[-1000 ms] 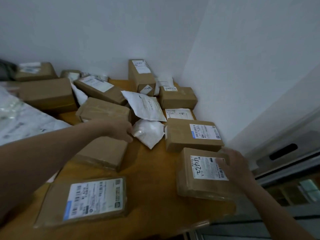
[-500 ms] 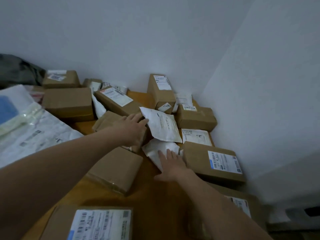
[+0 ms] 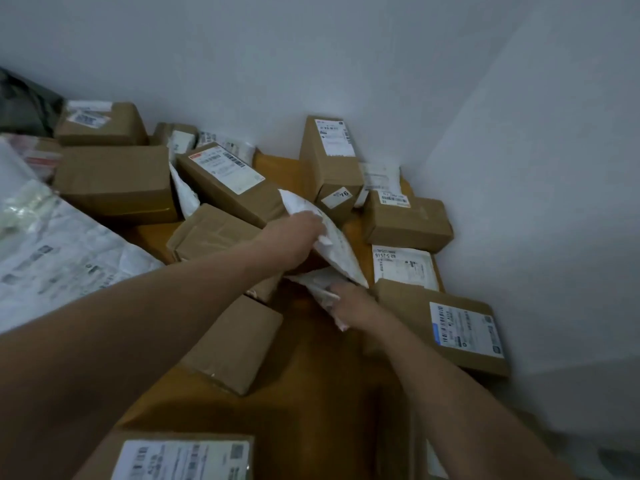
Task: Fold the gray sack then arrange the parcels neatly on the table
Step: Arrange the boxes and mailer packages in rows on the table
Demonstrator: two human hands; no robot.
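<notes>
Nearest, below both forearms, a flat brown parcel with a white label [image 3: 180, 459] lies at the front of the wooden table [image 3: 311, 393]. Just beyond it, under the left forearm and to the left of the right hand [image 3: 356, 303], sits a plain brown box [image 3: 232, 344]. The right hand rests palm down with its fingers stretched onto a crumpled white mailer bag [image 3: 317, 284]; whether it has actually gripped the bag cannot be told. Right of this hand a labelled brown box [image 3: 446, 327] lies against the wall, and beyond it a flat white-labelled parcel [image 3: 403, 268]. Slightly farther, the left hand [image 3: 294, 237] is closed around the edge of a larger white mailer [image 3: 339, 247], which tilts up off the pile and overlaps the crumpled bag. Left of that hand is a taped brown box [image 3: 207, 233], with wrinkled white plastic packages [image 3: 59, 251] well off to the left. Beyond the left hand a long labelled box [image 3: 228, 181] leans across the heap, an upright box marked 76 [image 3: 329, 161] stands near the corner, and a squat box [image 3: 408, 220] sits to its right. Farther left are two larger cartons [image 3: 114, 181], and at the far left edge a dark gray sack [image 3: 24, 109] lies by the wall.
</notes>
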